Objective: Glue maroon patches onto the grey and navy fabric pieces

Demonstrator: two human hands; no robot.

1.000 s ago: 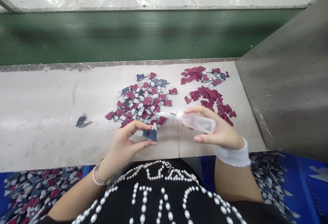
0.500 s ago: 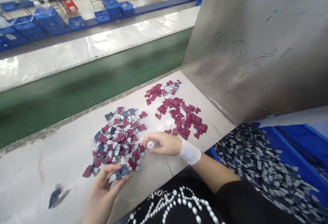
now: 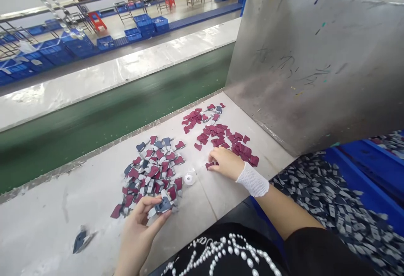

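left hand (image 3: 139, 221) pinches a small blue-and-white fabric piece (image 3: 163, 205) in closed fingers, right hand (image 3: 224, 163) fingers curl onto a dark red piece (image 3: 209, 165) by the red pile (image 3: 227, 138).

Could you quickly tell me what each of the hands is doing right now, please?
Left hand: closed on a small blue-grey piece.
Right hand: fingers curled, pinching a maroon piece on the table.

Matt cloth-like maroon pcs (image 3: 227, 139), scratched dull metal panel (image 3: 315, 65), clear plastic bottle (image 3: 188, 179), glossy worktop (image 3: 63, 208)
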